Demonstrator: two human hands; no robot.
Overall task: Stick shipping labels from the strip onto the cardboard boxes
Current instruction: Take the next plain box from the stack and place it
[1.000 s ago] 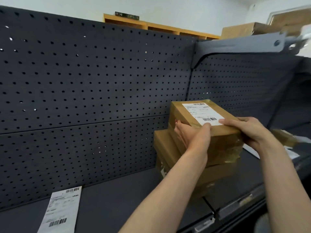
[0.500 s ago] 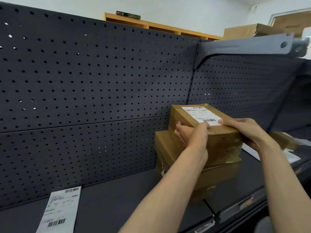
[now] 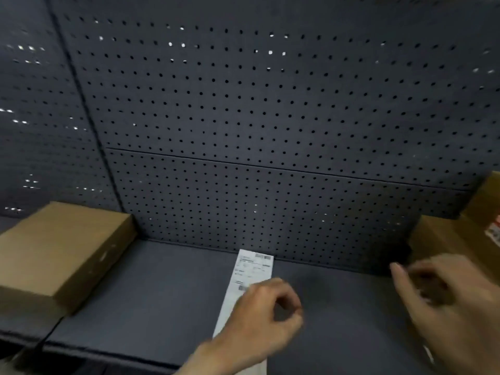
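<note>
The label strip (image 3: 250,282) lies flat on the dark shelf (image 3: 151,299), its far end against the foot of the pegboard back panel (image 3: 270,131) and its near end running under my left hand (image 3: 259,318). A moment ago both my hands were pressed to a labelled box on top of the stack at my right; now they have come off it and my view has swung left and down to the strip, so I judge that box finished and the next label due. My left hand hovers over the lower part of the strip, fingers curled with thumb and forefinger drawn toward each other, but the frame is smeared by motion and I cannot tell whether that grip has closed on the paper or is just above it. My right hand (image 3: 443,299) hangs to the right of the strip, apart from it, fingers spread and loose, holding nothing. Beyond it, at the right edge, the stack of boxes (image 3: 460,239) shows only a corner, with a scrap of printed label at the frame's edge. On the left of the shelf sits a plain cardboard box (image 3: 59,250), its top bare of any label as far as I can see, well apart from the strip; I take it as the likely next one to be labelled.
</note>
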